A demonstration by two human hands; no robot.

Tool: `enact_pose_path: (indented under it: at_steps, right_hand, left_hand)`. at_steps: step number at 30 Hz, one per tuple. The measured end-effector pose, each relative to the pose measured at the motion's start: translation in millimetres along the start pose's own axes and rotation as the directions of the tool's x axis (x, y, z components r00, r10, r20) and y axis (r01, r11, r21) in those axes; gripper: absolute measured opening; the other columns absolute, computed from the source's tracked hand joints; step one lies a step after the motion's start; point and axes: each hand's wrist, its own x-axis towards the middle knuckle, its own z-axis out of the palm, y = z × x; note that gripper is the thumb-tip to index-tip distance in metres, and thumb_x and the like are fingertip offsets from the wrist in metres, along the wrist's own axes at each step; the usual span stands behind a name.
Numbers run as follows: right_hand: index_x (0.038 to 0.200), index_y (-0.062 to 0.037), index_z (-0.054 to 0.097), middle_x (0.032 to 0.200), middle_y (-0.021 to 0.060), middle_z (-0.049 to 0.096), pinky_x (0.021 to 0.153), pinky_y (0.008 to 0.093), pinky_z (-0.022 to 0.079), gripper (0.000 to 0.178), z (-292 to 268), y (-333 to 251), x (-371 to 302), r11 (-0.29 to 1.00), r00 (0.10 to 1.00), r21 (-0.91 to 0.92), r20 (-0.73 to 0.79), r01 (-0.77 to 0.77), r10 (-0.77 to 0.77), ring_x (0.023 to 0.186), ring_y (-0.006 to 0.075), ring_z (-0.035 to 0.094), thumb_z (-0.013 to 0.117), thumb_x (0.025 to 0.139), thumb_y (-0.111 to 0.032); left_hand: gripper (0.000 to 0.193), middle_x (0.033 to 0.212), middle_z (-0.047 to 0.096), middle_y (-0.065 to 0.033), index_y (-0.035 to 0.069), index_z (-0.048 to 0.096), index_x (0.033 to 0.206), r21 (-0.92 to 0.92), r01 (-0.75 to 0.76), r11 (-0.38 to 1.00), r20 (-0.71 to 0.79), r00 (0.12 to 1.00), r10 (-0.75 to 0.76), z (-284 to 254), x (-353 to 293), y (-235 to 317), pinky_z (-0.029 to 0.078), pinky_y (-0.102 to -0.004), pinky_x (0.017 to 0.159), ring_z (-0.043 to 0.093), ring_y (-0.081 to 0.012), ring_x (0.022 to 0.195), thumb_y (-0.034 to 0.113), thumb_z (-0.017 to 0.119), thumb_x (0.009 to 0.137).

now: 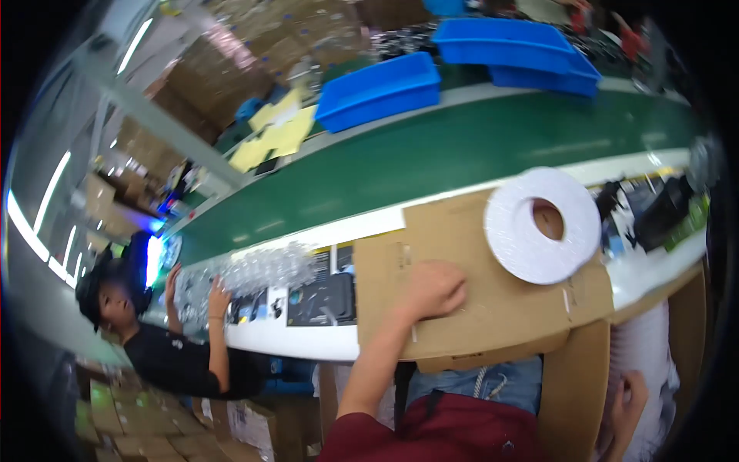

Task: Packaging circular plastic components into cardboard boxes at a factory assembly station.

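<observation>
My left hand is closed in a fist, resting on a flat piece of brown cardboard on the white worktop. Nothing sticks out from its fingers. Ahead and to the right of that fist, a large white roll with a round hole, perhaps of tape, lies on the cardboard. Low at the right, my right hand has loosely bent fingers, apart from one another. It is beside whitish, soft-looking material between upright brown cardboard panels.
Beyond the worktop runs a green conveyor belt, with blue trays behind it. Left of the cardboard lie dark boxed goods and clear bubble wrap, where a co-worker in black is handling it. Black items lie at the right.
</observation>
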Motion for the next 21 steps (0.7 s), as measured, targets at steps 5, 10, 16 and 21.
enact_pose_path:
  at_steps: [5,10,16,21]
  right_hand:
    - [0.097,0.0029,0.065,0.087,0.0206,0.063,0.061,0.0410,0.052,0.012,-16.7,-103.3,26.3,-0.085,0.950,0.968,-0.250,0.237,-0.188,0.068,0.0318,0.060,0.066,0.090,-0.006]
    - [0.096,0.0014,0.068,0.115,0.0235,0.067,0.067,0.0435,0.056,0.006,-43.9,-144.9,75.7,-0.359,0.716,0.923,-0.341,0.135,-0.609,0.077,0.0344,0.066,0.065,0.093,-0.003]
    - [0.092,-0.0179,0.070,0.111,0.0073,0.069,0.053,0.0249,0.045,0.010,-70.6,-143.0,42.9,-0.327,0.707,0.940,-0.297,0.099,-0.642,0.071,0.0210,0.063,0.061,0.096,-0.020]
    - [0.095,-0.0172,0.070,0.116,0.0125,0.067,0.055,0.0262,0.047,0.013,-73.4,-131.2,41.4,-0.331,0.672,0.941,-0.287,0.066,-0.683,0.074,0.0205,0.064,0.059,0.098,-0.022]
  left_hand:
    - [0.009,0.068,0.061,-0.0144,0.007,0.062,0.075,0.066,0.036,0.997,0.043,0.998,-0.039,-1.7,1.8,0.4,0.049,-0.0457,0.059,0.061,-0.0345,0.064,0.015,0.066,0.078]
    - [0.003,0.071,0.062,-0.0120,0.003,0.064,0.081,0.078,0.054,0.995,0.079,0.995,-0.060,-12.3,-3.0,-5.8,0.046,-0.0360,0.056,0.060,-0.0264,0.061,0.005,0.066,0.081]
    - [0.005,0.071,0.061,-0.0123,0.000,0.063,0.080,0.075,-0.020,0.997,0.184,0.983,0.006,0.6,12.0,11.1,0.045,-0.0358,0.054,0.059,-0.0255,0.059,0.005,0.066,0.081]
    - [0.008,0.066,0.061,-0.0119,0.001,0.064,0.079,0.060,0.008,0.998,0.165,0.986,-0.017,6.2,6.7,11.7,0.045,-0.0364,0.053,0.058,-0.0251,0.055,0.007,0.066,0.083]
